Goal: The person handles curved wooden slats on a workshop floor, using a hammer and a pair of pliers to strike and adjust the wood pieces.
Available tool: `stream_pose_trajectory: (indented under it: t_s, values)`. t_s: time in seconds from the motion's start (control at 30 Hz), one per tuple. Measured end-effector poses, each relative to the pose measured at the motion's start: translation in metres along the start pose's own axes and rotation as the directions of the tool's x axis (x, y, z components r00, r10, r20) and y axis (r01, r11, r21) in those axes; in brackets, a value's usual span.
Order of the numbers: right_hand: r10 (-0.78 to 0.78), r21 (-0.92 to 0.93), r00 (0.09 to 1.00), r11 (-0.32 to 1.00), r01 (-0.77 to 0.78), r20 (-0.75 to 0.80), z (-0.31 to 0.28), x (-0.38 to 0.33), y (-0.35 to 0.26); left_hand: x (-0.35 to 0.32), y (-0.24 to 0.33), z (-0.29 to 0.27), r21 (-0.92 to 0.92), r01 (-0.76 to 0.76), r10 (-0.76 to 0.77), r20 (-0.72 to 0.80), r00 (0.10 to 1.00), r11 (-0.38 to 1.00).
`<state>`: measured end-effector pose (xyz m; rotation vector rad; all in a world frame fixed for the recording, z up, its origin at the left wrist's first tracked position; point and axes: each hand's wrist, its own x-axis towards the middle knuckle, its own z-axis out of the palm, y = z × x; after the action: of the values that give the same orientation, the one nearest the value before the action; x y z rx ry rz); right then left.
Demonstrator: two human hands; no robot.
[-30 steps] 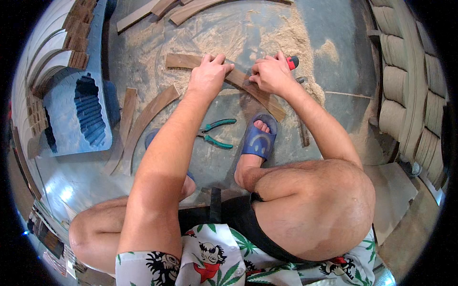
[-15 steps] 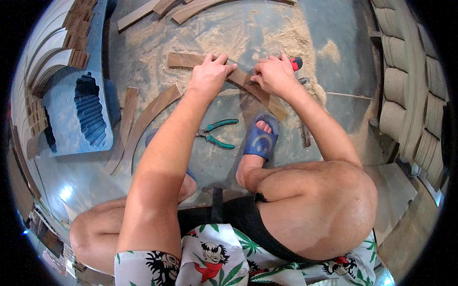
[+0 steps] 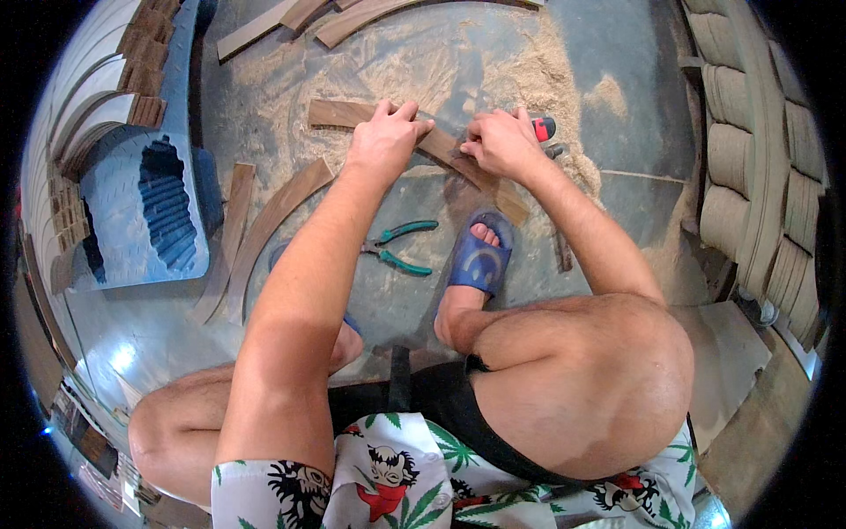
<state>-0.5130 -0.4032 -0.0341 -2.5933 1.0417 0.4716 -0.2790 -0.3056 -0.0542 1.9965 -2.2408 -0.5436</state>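
A curved wooden strip [image 3: 445,150] lies over the sawdust in front of me, bowing down toward my right foot. My left hand [image 3: 385,137] grips its upper edge near the middle, fingers bent over the far side. Above the strip's right half, my right hand [image 3: 504,143] is closed in a pinch, its fingertips close to the wood's face. Whatever sits in that pinch is too small to make out. Just beyond the right hand shows a red and black tool handle [image 3: 545,129], partly covered by it. Pliers with teal handles [image 3: 407,233] lie between my feet.
More curved wooden strips [image 3: 280,212] rest at left, and others [image 3: 352,22] lie at the far side. A blue plastic pallet [image 3: 123,212] carries stacked curved pieces [image 3: 97,115]. Stacked brown bundles [image 3: 727,141] line the right. Sawdust [image 3: 538,70] covers part of the floor.
My right hand has shifted slightly left along the strip, with its fingertips still pinched. The left hand stays in nearly the same place on the wood.
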Motion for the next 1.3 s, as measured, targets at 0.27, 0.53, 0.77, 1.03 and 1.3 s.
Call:
stream_pose_trajectory:
  t_s: [0.27,0.53,0.77,1.03,1.3]
  values:
    - [-0.125,-0.152,0.992,0.981,0.121,-0.016,-0.018,0.005,-0.013,0.001,0.000,-0.006,0.006,0.000,0.000,0.034,0.999,1.000]
    - [-0.173,-0.150,0.981,0.976,0.159,-0.082,-0.009,0.008,-0.009,0.002,0.001,-0.009,-0.014,0.012,-0.011,0.033,0.999,1.000]
    - [-0.023,0.006,0.996,1.000,0.023,0.085,-0.028,-0.031,-0.036,0.000,-0.007,-0.011,-0.023,-0.015,0.015,0.011,1.000,1.000]
    - [0.254,0.933,0.916,0.101,-0.346,0.312,-0.030,-0.085,0.044,-0.004,-0.006,-0.014,-0.004,0.027,-0.026,0.082,0.996,1.000]
    - [0.497,0.790,0.847,0.435,-0.433,0.191,0.069,-0.175,-0.005,-0.004,-0.004,-0.005,0.029,-0.097,0.097,0.009,0.995,0.995]
